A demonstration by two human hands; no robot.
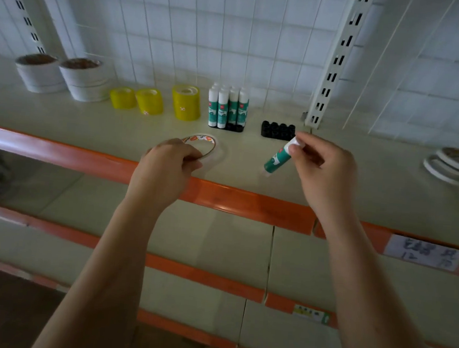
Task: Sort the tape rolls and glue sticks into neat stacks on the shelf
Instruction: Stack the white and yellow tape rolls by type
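Shelf edge: the orange lip (248, 203) runs across the front of the shelf (360, 185); both wrists cross over it.
Open room: bare shelf lies between the two hands, and more at 3 o'clock of the right hand, up to the flat white rolls (456, 166) at the far right.
Left hand (168, 163): fingers curled, pinching the near rim of a tape roll (208, 147) that lies flat on the shelf just behind the lip.
Right hand (320, 165): thumb and fingertips pinch the white cap end of a glue stick (278, 157); the stick tilts, its lower end at 7 o'clock, at or just above the shelf.
Black tray (278, 131): at 12 o'clock of the held stick, near the post (335, 63); its sockets show nothing in them.
Glue sticks (227, 107): upright, packed close, on a black base at 9 o'clock of the tray.
Back row, leftwards: yellow rolls (186, 102), then white rolls (62, 76).
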